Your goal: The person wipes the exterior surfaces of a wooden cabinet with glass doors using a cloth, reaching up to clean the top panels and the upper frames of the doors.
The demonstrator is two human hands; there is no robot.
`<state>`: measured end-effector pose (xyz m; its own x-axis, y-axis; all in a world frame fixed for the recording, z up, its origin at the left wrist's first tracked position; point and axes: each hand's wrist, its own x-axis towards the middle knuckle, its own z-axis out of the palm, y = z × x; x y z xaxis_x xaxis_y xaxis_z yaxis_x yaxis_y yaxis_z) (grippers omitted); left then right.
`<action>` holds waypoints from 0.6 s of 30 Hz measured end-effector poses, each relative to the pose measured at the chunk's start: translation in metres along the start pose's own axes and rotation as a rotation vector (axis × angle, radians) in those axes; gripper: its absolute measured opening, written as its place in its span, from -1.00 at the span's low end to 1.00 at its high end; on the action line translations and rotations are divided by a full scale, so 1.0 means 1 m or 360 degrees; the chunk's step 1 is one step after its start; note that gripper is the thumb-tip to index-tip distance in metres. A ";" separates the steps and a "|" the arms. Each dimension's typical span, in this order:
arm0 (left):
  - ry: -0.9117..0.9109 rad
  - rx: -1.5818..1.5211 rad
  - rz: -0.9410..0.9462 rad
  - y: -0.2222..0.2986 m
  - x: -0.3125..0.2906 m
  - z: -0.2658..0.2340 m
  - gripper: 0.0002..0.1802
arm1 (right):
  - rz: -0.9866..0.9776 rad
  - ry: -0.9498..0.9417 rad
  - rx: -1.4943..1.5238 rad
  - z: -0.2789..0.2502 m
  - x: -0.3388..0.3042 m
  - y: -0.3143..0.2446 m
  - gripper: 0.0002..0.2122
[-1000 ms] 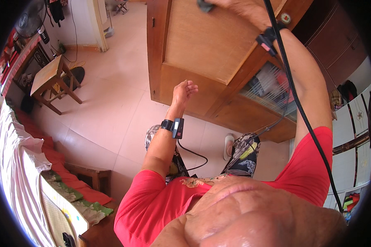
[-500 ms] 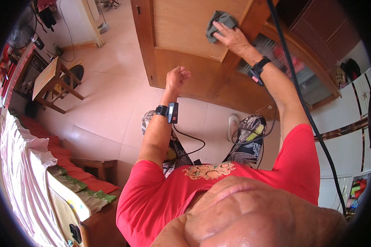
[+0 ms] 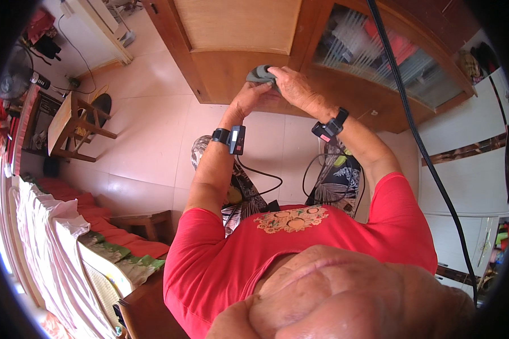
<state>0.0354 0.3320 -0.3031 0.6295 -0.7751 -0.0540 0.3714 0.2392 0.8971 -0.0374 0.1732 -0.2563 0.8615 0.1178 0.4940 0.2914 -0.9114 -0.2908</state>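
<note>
Fingers (image 3: 275, 72): those of the right hand (image 3: 297, 87) pinch a bunched cloth (image 3: 259, 74); those of the left hand (image 3: 247, 100) meet it from the near left, but they are partly hidden, so whether they grip or only touch cannot be told.
Cloth: grey-green and crumpled, between the two hands, in front of the lower part of a brown wooden cabinet (image 3: 223, 70); any contact with the wood is unclear.
Step in hand: it looks like handling or refolding the cloth with both hands.
Next move: it would seem to call for a firm hold on the cloth by one hand before the other lets go.
Wrists: a black band on the left wrist (image 3: 221, 135) and another on the right (image 3: 337, 120).
Cabinet: on the far side, with a glass pane (image 3: 373, 53) to the right.
Cable: a thick black cable (image 3: 402, 101) runs down the right side.
Floor: pale tiles (image 3: 147, 130), with a wooden stool (image 3: 64, 123) standing at far left.
</note>
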 end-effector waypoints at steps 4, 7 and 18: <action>0.0109 0.0268 -0.0039 -0.014 0.012 -0.015 -0.83 | 0.0209 0.0073 0.0236 0.012 -0.020 -0.004 -0.70; 0.0239 0.0314 -0.0116 -0.024 0.015 -0.013 -0.83 | 0.0418 -0.0001 0.0367 0.011 -0.037 -0.003 -0.71; 0.0569 -0.0527 0.0272 -0.021 0.022 -0.060 -0.55 | 0.0674 -0.0389 0.0334 0.039 -0.098 0.071 -0.70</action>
<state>0.0822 0.3452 -0.3493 0.8725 -0.4744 -0.1173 0.4027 0.5621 0.7224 -0.0848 0.1122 -0.3576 0.9862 -0.1323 0.0997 -0.0478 -0.8035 -0.5934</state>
